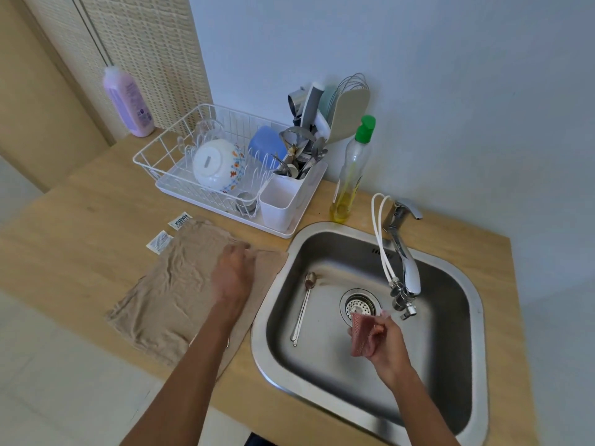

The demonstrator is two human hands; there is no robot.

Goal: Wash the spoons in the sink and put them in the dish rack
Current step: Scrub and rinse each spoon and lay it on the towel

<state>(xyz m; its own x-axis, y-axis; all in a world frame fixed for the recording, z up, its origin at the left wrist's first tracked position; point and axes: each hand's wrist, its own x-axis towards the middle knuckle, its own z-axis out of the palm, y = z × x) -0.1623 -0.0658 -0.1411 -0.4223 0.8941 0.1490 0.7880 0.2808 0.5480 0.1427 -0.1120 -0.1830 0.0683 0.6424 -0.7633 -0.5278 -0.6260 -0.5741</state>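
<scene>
Soft, even daylight fills the scene, cool on the wall (450, 91) and warmer on the wooden counter (80, 239), with only faint shadows. Mild glare streaks the steel sink (450, 365) and the faucet (409, 268). The wide-angle lens bows the counter edges and stretches the corners. Motion blur smears the left hand (233, 273); the right hand (384, 341) is slightly soft.
</scene>
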